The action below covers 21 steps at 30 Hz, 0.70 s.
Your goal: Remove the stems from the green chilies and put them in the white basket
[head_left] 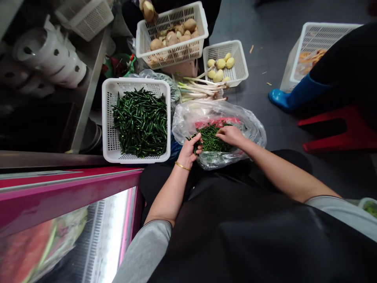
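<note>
My left hand (191, 150) is closed around a few dark green chili peppers (196, 146) at the left side of a clear plastic bag (253, 125). The fingers of my right hand (230, 136) are pinched together over the bag's contents; whatever they may grip is hidden. Inside the open bag lies a heap of thin green chili peppers (212, 138), with some red plastic (219, 122) behind it. Left of the bag, a white slotted basket (107, 129) holds a large pile of glossy green chili peppers (141, 122).
Spring onions (203, 89) lie beyond the bag. Behind stand a basket of unpeeled potatoes (171, 38) and a smaller basket (246, 72) with peeled ones; another person's hand (148, 10) holds a potato. At right are a blue boot (300, 94) and red stool (332, 125); at left, a pink-edged display case (70, 200).
</note>
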Tool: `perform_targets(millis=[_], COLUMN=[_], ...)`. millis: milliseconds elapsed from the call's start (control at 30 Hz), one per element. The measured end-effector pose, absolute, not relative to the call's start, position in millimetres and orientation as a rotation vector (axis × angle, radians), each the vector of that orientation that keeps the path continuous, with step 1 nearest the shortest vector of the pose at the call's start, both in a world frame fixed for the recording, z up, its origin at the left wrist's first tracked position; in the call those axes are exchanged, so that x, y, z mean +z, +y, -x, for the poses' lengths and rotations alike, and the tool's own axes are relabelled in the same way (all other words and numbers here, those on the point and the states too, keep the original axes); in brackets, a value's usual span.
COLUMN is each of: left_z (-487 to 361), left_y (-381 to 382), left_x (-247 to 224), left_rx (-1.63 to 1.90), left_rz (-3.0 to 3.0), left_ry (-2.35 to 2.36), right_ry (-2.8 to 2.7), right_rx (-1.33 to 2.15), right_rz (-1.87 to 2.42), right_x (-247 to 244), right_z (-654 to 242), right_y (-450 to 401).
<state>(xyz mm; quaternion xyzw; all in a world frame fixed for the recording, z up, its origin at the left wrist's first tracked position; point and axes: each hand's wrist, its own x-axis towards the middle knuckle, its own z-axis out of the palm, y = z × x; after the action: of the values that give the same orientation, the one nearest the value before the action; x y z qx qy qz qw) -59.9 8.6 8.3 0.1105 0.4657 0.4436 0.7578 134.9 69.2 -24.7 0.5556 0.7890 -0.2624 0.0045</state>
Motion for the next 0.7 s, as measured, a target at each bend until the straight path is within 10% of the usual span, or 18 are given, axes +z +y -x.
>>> perform_targets(millis=[200,467,700], left_z=[67,39,46], left_y=[13,15,26], left_x=[12,9,15], left_rx=[0.927,0.943,0.751], left_rz=[-0.303,-0.448,-0.801], left_ry=[1.058,1.096,1.12], right_ry=[2.369,1.85,1.86], right_rx=[-0.572,-2.358,-2.694], right_rz=[-1.633,-2.117,-1.8], right_x=[-25,3,19], right_z=[-124,-142,-123], right_y=[94,73,52])
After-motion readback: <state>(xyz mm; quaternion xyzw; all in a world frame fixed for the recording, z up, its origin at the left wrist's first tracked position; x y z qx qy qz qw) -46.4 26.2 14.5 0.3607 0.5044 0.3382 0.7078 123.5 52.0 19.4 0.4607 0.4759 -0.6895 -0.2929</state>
